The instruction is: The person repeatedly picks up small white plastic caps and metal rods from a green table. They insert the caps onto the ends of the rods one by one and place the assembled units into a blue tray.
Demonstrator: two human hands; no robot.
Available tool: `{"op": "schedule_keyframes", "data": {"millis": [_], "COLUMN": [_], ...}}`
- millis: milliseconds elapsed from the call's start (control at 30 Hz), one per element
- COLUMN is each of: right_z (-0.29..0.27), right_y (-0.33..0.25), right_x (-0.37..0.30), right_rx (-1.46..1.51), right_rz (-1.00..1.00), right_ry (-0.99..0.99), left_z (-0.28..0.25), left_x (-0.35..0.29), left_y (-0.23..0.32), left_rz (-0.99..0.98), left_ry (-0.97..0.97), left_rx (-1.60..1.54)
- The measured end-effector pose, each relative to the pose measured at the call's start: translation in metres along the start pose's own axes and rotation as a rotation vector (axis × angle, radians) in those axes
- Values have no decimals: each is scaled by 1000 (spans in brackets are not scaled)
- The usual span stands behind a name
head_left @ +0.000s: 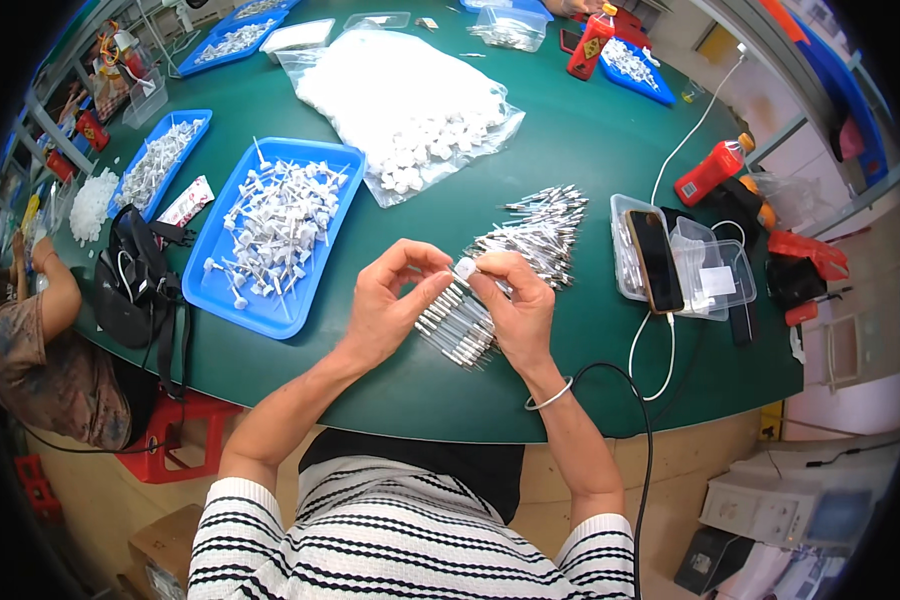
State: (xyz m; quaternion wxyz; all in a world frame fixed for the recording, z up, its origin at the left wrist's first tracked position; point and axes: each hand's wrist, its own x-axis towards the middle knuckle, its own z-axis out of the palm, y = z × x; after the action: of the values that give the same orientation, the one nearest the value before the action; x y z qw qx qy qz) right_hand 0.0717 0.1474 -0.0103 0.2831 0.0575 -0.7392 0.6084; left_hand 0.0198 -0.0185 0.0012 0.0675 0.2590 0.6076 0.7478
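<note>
Over the near middle of the green table, my right hand point(518, 308) pinches a small white plastic cap point(465, 267) between thumb and fingers. My left hand point(390, 305) is closed in a pinch right beside the cap; what its fingertips hold is too small to make out. Beneath both hands lies a row of thin metal-tipped rods point(455, 328), laid side by side. A looser heap of similar rods point(535, 235) spreads just beyond my right hand. To the left, a blue tray point(198, 285) holds many white-capped rods. A clear bag point(400, 95) of white caps lies farther back.
Right of the rods, a phone point(655, 260) leans on clear plastic boxes point(715, 270), with white cables around. A red bottle point(710, 172) stands beyond. A black bag point(135, 270) and another blue tray point(202, 120) are at left, near a seated person point(55, 360).
</note>
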Motion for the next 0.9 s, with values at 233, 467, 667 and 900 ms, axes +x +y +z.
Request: {"op": "schedule_keyframes", "data": {"millis": [233, 467, 667, 900], "right_z": [2, 3, 3, 2], "right_y": [-4, -4, -4, -9], "right_x": [0, -2, -3, 1], "right_rx": [-160, -97, -200, -366], "right_rz": [-77, -16, -127, -323], "right_ry": [23, 7, 42, 30], "left_z": [2, 1, -6, -10], "left_x": [-2, -4, 1, 8], "left_y": [2, 0, -6, 7], "left_rz": [-47, -169, -376, -168], "left_ry": [-21, -8, -132, -76], "left_rx": [77, -54, -452, -113]}}
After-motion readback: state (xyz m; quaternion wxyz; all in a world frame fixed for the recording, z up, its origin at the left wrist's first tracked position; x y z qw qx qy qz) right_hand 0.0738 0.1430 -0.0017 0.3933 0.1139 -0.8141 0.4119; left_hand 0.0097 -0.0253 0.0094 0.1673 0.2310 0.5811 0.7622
